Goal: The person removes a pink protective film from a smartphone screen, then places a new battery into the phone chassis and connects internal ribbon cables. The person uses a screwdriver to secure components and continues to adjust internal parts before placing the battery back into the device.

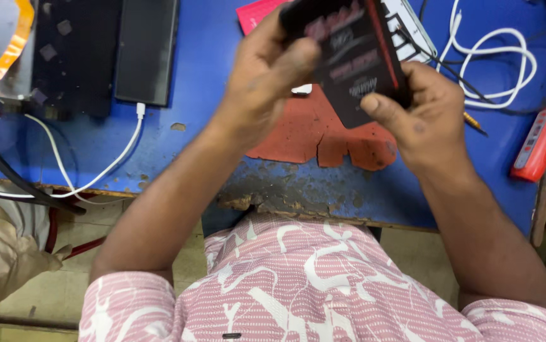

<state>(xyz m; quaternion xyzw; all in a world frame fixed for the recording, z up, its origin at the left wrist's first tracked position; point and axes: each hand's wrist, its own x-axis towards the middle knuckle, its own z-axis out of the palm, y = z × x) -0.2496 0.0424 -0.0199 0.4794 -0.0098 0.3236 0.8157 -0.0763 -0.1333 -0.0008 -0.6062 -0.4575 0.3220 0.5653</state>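
Note:
Both hands hold a flat black package (355, 60) with red and grey print, lifted above the blue worktable (203, 69). My left hand (269, 76) grips its upper left corner, fingers curled over the top edge. My right hand (412, 111) pinches its lower right edge, thumb on the front. Under the package lies a torn red mat (311, 133) on the table.
A black phone (146, 50) with a white cable (95, 171) plugged in lies at the upper left beside a dark slab (73, 57). A coiled white cable (494, 63) and a red pen-shaped tool (539, 142) sit at the right. The table's near edge is worn.

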